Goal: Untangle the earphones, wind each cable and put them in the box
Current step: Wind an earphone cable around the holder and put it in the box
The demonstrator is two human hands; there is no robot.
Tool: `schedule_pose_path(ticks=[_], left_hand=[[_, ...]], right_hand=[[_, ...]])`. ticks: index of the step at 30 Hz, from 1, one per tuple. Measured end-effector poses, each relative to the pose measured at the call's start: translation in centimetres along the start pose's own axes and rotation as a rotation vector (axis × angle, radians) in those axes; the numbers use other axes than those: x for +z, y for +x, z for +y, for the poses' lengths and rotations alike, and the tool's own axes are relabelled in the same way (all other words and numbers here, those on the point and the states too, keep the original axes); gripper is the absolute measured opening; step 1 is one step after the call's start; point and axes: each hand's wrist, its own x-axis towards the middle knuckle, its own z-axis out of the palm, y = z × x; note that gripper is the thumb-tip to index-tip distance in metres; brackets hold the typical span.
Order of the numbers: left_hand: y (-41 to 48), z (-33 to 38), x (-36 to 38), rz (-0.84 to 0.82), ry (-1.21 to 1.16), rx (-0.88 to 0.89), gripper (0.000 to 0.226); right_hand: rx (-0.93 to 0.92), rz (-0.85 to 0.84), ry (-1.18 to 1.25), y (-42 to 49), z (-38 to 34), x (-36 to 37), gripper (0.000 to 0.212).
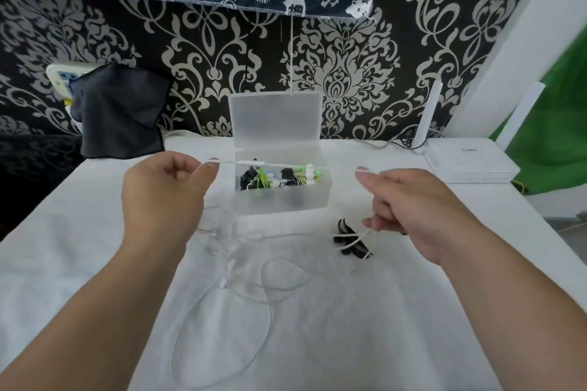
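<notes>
White cable [251,162] runs taut between the two hands, in the air just in front of the box [286,201]. The left hand [165,190] pinches it between thumb and forefinger; the right hand [413,200] has it over the forefinger, with the lower fingers curled round more strands. The rest of it hangs from the left hand into a faint knot and then lies in wide, slack loops on the worktop [397,311]. From where I stand this looks like the untangling step, and I'd say the way to do it well is to hold the tension light, follow one strand through the knot rather than tug both ends apart, and lift the strands below the right hand clear of the black earphones [347,247], which lie on the worktop with white strands crossing over them and could get dragged along. Winding would best wait until the loops run free. The box is translucent plastic, its lid [276,117] standing open at the back, and inside sit several bundles [279,176], black, green and white, packed side by side along the far part; the near part looks free, though the frosted wall blurs it.
</notes>
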Motion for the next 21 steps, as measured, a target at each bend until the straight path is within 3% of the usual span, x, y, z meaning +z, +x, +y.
schedule_pose_path(ticks=[2,4,7,11,15,18,21], left_hand=[[-0.1,0.1,-0.2,-0.025,0.156,0.05,0.055],[0.0,0.2,-0.2,-0.07,0.136,-0.037,0.07],[0.9,0.0,-0.8,-0.05,0.028,-0.133,0.057],[1.6,-0.1,-1.9,0.13,0.087,-0.044,0.039],[1.9,-0.3,-2.5,0.229,0.215,0.048,0.034],[1.9,-0.3,-2.5,0.167,0.318,0.103,0.042],[1.0,0.0,-1.7,0.019,0.36,0.174,0.044]], right_hand=[[0.032,-0.016,0.137,-0.2,-0.7,-0.2,0.048],[0.088,-0.078,0.126,-0.3,-0.9,-0.5,0.057],[0.097,-0.08,-0.085,-0.1,-0.5,-1.3,0.062],[0.054,0.129,-0.324,0.4,0.3,-2.8,0.035],[0.022,0.252,-0.478,0.8,1.4,-3.6,0.039],[0.054,0.327,-0.491,0.9,1.4,-4.2,0.047],[0.085,0.245,-0.579,1.1,1.5,-4.3,0.026]])
